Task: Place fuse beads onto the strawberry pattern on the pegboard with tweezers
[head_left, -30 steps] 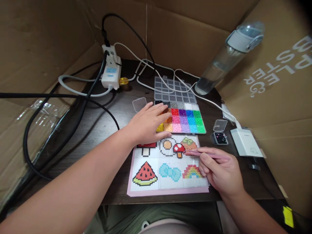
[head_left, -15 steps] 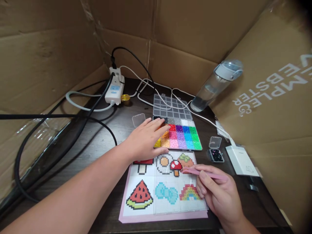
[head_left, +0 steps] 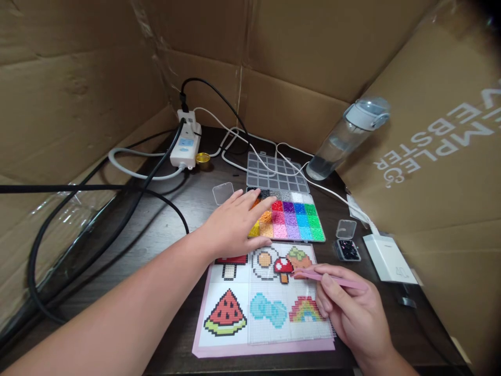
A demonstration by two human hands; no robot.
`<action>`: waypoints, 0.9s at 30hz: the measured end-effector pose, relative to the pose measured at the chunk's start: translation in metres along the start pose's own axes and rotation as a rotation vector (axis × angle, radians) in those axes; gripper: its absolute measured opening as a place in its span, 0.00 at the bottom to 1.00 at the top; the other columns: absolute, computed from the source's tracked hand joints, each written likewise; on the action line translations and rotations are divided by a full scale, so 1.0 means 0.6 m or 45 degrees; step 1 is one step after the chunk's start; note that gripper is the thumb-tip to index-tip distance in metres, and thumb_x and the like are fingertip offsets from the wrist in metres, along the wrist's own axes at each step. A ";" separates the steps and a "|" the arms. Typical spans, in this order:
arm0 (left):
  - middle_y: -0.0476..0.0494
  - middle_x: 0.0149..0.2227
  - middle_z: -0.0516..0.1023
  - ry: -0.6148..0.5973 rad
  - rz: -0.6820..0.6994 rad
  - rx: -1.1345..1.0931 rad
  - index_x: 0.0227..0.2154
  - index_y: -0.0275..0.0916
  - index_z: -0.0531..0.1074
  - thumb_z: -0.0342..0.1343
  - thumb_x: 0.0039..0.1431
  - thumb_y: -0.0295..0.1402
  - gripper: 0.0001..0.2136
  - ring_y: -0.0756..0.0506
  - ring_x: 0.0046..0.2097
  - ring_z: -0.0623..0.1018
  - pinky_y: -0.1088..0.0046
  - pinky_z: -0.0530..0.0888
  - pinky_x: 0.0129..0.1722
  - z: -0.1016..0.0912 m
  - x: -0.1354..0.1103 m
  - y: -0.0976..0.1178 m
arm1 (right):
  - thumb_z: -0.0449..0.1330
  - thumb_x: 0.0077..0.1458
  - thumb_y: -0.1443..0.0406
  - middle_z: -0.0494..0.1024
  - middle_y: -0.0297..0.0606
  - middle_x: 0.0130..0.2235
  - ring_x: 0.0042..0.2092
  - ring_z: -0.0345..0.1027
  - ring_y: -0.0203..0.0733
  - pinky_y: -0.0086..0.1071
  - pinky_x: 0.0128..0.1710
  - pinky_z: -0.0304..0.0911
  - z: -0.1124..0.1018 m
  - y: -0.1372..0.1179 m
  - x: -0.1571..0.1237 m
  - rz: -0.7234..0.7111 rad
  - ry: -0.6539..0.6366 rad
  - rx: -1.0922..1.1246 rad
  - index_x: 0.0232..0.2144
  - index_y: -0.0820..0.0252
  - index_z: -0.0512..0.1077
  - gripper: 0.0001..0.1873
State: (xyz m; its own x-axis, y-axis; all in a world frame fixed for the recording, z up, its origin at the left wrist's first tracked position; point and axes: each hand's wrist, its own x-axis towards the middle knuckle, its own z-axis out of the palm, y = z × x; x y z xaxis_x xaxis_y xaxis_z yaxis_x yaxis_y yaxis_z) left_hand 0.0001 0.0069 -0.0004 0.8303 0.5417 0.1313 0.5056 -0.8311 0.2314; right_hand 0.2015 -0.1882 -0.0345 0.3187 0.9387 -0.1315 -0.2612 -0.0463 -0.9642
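My left hand (head_left: 238, 219) lies over the left side of an open bead box (head_left: 301, 214), fingers stretched out and nothing visibly gripped. Beads of many colours fill its compartments. In my right hand (head_left: 348, 303) is a pair of pink tweezers (head_left: 336, 280), tips pointing left, beside a small red-and-white bead mushroom (head_left: 283, 267). The mushroom lies on a clear pegboard (head_left: 270, 337). Beneath the pegboard is a pattern sheet (head_left: 203, 334) with a watermelon, a bow, a rainbow and other pixel pictures. My left hand covers the sheet's upper left part.
A water bottle (head_left: 340, 141) stands at the back right. To the right are a small case of dark beads (head_left: 347, 250) and a white charger (head_left: 389, 258). A power strip (head_left: 186, 149), a gold tin (head_left: 202, 159) and cables (head_left: 129, 219) occupy the left. Cardboard walls (head_left: 297, 47) surround the desk.
The whole view has shifted very slightly. Both hands, the tweezers and the bead mushroom keep practically the same places.
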 end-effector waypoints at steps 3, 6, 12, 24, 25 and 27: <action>0.26 0.68 0.55 0.002 0.005 0.000 0.68 0.41 0.48 0.54 0.58 0.54 0.40 0.35 0.70 0.54 0.51 0.51 0.67 0.001 0.000 0.000 | 0.63 0.59 0.64 0.72 0.35 0.18 0.20 0.62 0.33 0.28 0.18 0.59 0.005 -0.006 -0.003 -0.041 -0.012 0.010 0.41 0.60 0.80 0.09; 0.27 0.68 0.55 0.005 0.006 -0.005 0.68 0.42 0.48 0.54 0.58 0.54 0.40 0.35 0.70 0.54 0.51 0.51 0.67 0.001 -0.001 -0.001 | 0.62 0.59 0.66 0.76 0.39 0.23 0.21 0.65 0.34 0.30 0.19 0.62 0.010 -0.023 -0.005 -0.149 0.008 -0.024 0.41 0.59 0.79 0.08; 0.30 0.68 0.56 0.010 0.014 -0.032 0.68 0.42 0.49 0.54 0.58 0.54 0.40 0.35 0.70 0.54 0.51 0.50 0.67 0.001 -0.001 -0.002 | 0.63 0.59 0.66 0.79 0.40 0.26 0.23 0.69 0.37 0.33 0.22 0.67 0.027 -0.089 0.027 -0.423 0.068 -0.205 0.41 0.57 0.80 0.09; 0.25 0.66 0.58 0.047 0.030 0.032 0.67 0.40 0.51 0.52 0.60 0.53 0.38 0.35 0.69 0.57 0.50 0.54 0.65 0.005 -0.003 -0.001 | 0.65 0.55 0.61 0.78 0.34 0.20 0.21 0.72 0.35 0.28 0.23 0.72 0.138 -0.076 0.119 -0.282 0.065 -0.468 0.37 0.64 0.80 0.11; 0.25 0.66 0.59 0.052 0.032 0.038 0.67 0.40 0.51 0.52 0.60 0.53 0.37 0.36 0.69 0.57 0.50 0.54 0.65 0.005 -0.003 -0.001 | 0.65 0.54 0.61 0.78 0.35 0.21 0.21 0.72 0.35 0.28 0.23 0.73 0.142 -0.068 0.119 -0.253 0.092 -0.439 0.37 0.65 0.79 0.12; 0.26 0.66 0.59 0.061 0.034 0.046 0.67 0.41 0.51 0.52 0.60 0.53 0.37 0.36 0.69 0.57 0.50 0.54 0.65 0.005 -0.002 -0.001 | 0.65 0.54 0.61 0.79 0.36 0.22 0.21 0.73 0.35 0.28 0.23 0.74 0.145 -0.055 0.119 -0.234 0.147 -0.401 0.37 0.65 0.79 0.12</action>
State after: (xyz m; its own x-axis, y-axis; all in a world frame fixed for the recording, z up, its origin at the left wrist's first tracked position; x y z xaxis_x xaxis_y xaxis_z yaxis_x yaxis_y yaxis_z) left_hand -0.0006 0.0061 -0.0036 0.8320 0.5237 0.1831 0.4920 -0.8490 0.1926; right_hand 0.1535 -0.0901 0.0082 0.4396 0.8972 0.0428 0.0968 0.0000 -0.9953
